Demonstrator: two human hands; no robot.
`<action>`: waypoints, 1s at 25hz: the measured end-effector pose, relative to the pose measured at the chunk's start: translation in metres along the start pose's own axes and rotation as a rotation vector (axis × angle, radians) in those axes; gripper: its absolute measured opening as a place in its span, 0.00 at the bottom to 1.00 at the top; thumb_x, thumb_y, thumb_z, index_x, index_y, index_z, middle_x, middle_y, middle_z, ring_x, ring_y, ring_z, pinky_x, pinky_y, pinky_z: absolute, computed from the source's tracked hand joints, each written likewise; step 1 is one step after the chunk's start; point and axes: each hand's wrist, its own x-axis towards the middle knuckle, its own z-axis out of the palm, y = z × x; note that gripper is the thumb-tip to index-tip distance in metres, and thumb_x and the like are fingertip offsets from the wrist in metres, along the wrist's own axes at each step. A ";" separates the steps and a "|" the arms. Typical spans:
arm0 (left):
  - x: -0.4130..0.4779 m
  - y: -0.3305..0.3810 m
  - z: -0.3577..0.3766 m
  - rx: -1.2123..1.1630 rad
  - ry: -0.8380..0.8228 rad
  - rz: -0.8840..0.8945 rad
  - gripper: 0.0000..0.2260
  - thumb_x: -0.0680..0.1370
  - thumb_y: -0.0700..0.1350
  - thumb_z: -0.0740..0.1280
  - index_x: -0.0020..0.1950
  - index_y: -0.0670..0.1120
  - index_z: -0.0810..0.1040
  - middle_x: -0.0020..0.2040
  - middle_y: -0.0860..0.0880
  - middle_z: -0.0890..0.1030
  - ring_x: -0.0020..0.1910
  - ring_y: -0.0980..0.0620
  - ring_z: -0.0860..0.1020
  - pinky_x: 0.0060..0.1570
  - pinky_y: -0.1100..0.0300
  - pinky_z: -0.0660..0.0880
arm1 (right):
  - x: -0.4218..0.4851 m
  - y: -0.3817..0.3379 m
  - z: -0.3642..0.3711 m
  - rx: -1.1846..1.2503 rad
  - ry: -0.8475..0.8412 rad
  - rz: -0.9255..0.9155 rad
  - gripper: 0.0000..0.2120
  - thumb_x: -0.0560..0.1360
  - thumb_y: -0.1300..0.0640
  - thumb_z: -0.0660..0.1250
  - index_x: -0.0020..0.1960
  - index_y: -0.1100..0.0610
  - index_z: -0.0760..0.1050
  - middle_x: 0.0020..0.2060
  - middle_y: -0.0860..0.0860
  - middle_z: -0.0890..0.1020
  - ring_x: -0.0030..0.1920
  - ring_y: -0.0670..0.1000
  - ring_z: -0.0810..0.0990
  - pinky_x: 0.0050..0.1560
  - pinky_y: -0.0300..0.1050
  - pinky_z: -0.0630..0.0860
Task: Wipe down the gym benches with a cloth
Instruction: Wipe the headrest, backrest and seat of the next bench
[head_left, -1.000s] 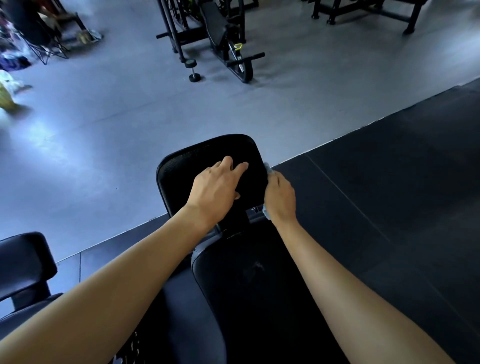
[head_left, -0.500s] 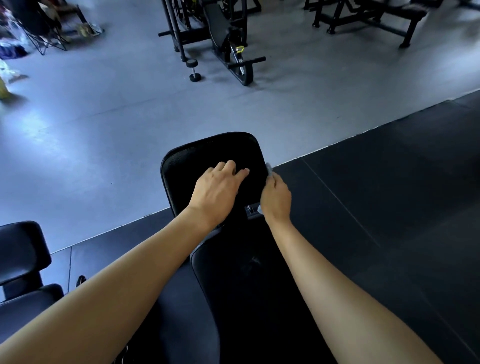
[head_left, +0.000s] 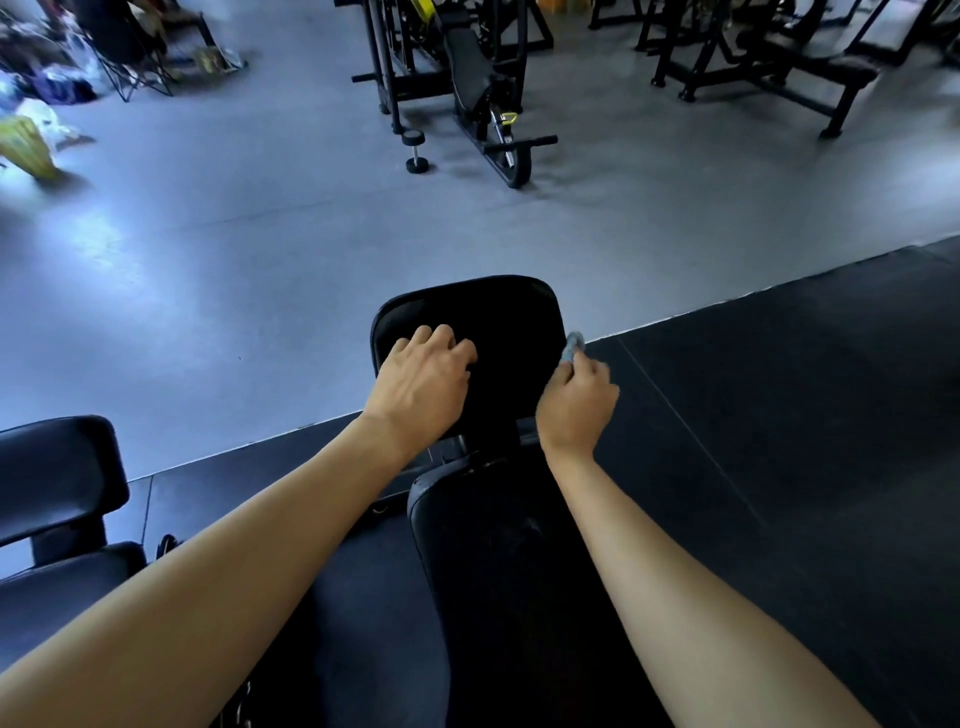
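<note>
A gym: padded bench (head_left: 511, 317), weight machine (head_left: 466, 60), apparently a dumbbell (head_left: 415, 151).

My single head camera, worn high, wide-angle, facing forward and down, close above the bench (head_left: 498, 312) with both forearms (head_left: 260, 545) running in from the bottom edge, grey floor (head_left: 234, 260) and racks (head_left: 457, 78) farther off at top.

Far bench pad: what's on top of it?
Left hand rests on the far bench pad; right hand holds a cloth at its right edge. Pad beneath that left hand is hidden.
</note>
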 end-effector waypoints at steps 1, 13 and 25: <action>-0.002 -0.005 -0.003 0.000 0.004 -0.027 0.10 0.81 0.47 0.62 0.60 0.49 0.78 0.54 0.47 0.77 0.54 0.44 0.75 0.55 0.48 0.74 | 0.005 -0.013 0.004 -0.037 0.034 0.040 0.18 0.84 0.58 0.57 0.72 0.52 0.74 0.56 0.52 0.74 0.54 0.54 0.68 0.51 0.45 0.68; -0.048 -0.041 -0.016 -0.075 -0.058 -0.224 0.07 0.78 0.43 0.59 0.53 0.46 0.74 0.49 0.46 0.80 0.50 0.42 0.76 0.45 0.51 0.72 | -0.059 -0.055 0.033 -0.258 -0.316 -1.007 0.13 0.79 0.57 0.65 0.62 0.53 0.79 0.57 0.52 0.76 0.52 0.56 0.74 0.46 0.49 0.79; -0.089 -0.042 -0.006 -0.135 -0.189 -0.295 0.07 0.82 0.47 0.56 0.49 0.47 0.71 0.47 0.46 0.79 0.44 0.40 0.79 0.40 0.53 0.69 | -0.072 -0.034 0.025 -0.358 -0.342 -1.067 0.19 0.78 0.63 0.68 0.68 0.55 0.77 0.57 0.53 0.75 0.52 0.56 0.75 0.44 0.49 0.80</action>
